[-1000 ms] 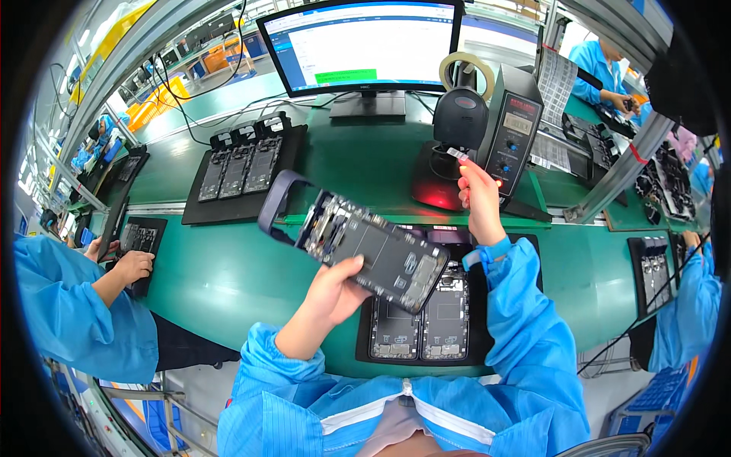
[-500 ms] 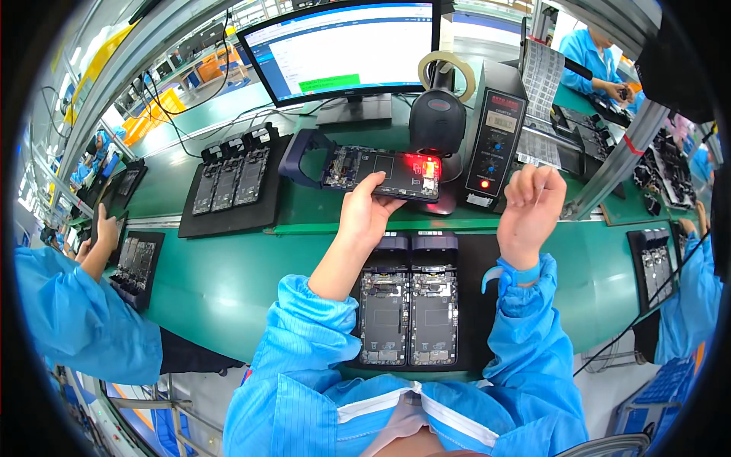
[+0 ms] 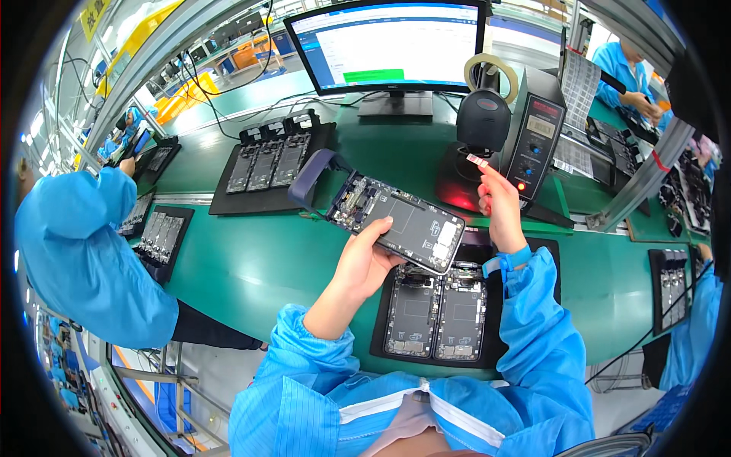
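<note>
The left hand [image 3: 364,268] grips an opened phone [image 3: 407,222] above the bench [image 3: 221,293], long axis slanting from the purple frame [image 3: 304,183] at upper left to lower right; fingers beneath it are hidden. The right hand [image 3: 502,209] pinches a small label [image 3: 477,161], print illegible.

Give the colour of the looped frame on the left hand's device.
The looped frame is dark purple, clearest in the head view.

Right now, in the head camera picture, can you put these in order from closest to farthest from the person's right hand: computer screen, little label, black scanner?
1. Little label: at the fingertips of the right hand.
2. Black scanner: just beyond the label.
3. Computer screen: at the back, left of the hand.
</note>
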Motion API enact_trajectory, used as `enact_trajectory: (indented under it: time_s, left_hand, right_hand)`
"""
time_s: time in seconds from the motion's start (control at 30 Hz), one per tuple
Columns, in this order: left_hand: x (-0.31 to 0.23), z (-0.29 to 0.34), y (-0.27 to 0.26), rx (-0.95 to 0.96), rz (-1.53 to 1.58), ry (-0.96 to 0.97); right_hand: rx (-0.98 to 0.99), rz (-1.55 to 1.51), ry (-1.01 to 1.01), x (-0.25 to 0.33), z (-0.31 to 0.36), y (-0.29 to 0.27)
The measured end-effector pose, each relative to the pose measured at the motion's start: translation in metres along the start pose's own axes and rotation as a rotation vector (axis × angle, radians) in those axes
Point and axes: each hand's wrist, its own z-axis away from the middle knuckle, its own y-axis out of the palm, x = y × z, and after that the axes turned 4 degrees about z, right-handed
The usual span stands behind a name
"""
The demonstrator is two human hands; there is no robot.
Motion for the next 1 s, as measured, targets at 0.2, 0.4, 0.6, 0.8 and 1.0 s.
enact_trajectory:
  time_s: [0.2, 0.4, 0.6, 0.8, 1.0]
  left_hand:
    - [0.001, -0.049, 0.019, 0.079, -0.045, 0.067]
    - [0.014, -0.094, 0.039, 0.096, 0.036, 0.125]
    - [0.011, -0.096, 0.041, 0.143, 0.046, 0.113]
    - [0.008, -0.098, 0.038, 0.177, 0.044, 0.1]
    - [0.01, -0.098, 0.034, 0.102, 0.036, 0.101]
  right_hand:
    - [-0.138, -0.199, -0.053, 0.011, 0.0, -0.004]
    - [-0.084, -0.254, -0.045, 0.03, 0.02, 0.009]
    - [-0.01, -0.288, -0.138, 0.038, 0.025, 0.007]
    - [0.026, -0.274, -0.12, 0.041, 0.026, 0.01]
    - [0.127, -0.281, -0.097, 0.027, 0.017, 0.004]
